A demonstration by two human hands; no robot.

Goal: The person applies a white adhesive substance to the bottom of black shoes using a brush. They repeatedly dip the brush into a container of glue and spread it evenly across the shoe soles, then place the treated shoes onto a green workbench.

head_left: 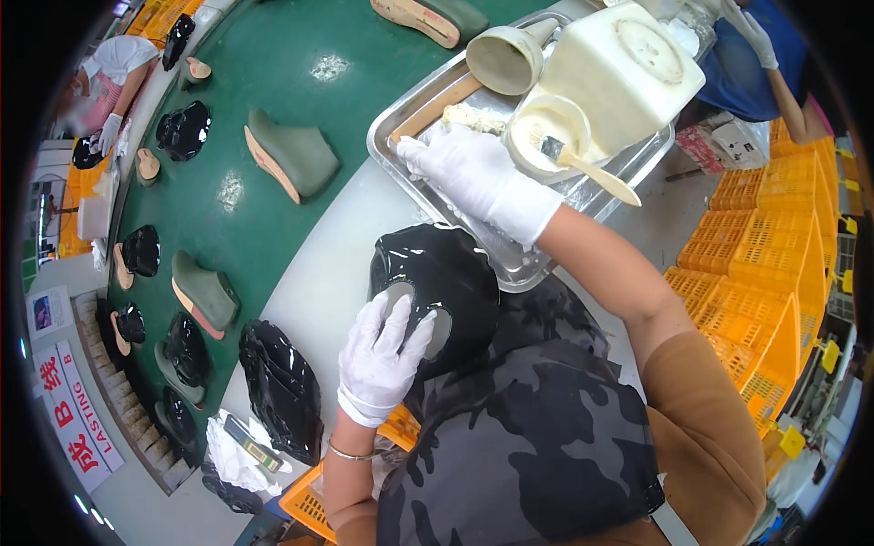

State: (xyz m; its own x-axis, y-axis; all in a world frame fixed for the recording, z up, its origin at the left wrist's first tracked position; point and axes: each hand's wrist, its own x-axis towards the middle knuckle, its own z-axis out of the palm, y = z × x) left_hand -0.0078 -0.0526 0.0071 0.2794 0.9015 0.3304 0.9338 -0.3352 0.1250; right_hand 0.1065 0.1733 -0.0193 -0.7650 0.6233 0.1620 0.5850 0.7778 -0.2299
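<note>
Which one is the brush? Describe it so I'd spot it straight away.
Look beside the green work surface for the shiny metal tray, then the round white cup near the big cream container. The brush rests in that cup, its pale handle jutting over the rim. Unlike the flat wooden strip at the tray's left, it has a grey head.

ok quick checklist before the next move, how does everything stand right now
- White gloves on left hand and right hand: ok
- Left hand resting on the shiny black piece: ok
- Brush in the white cup, handle sticking out over the rim: ok
- Right hand on the brush handle: not ok, it is over the tray, left of the handle
- Right fingertips free of any object: cannot tell
</note>
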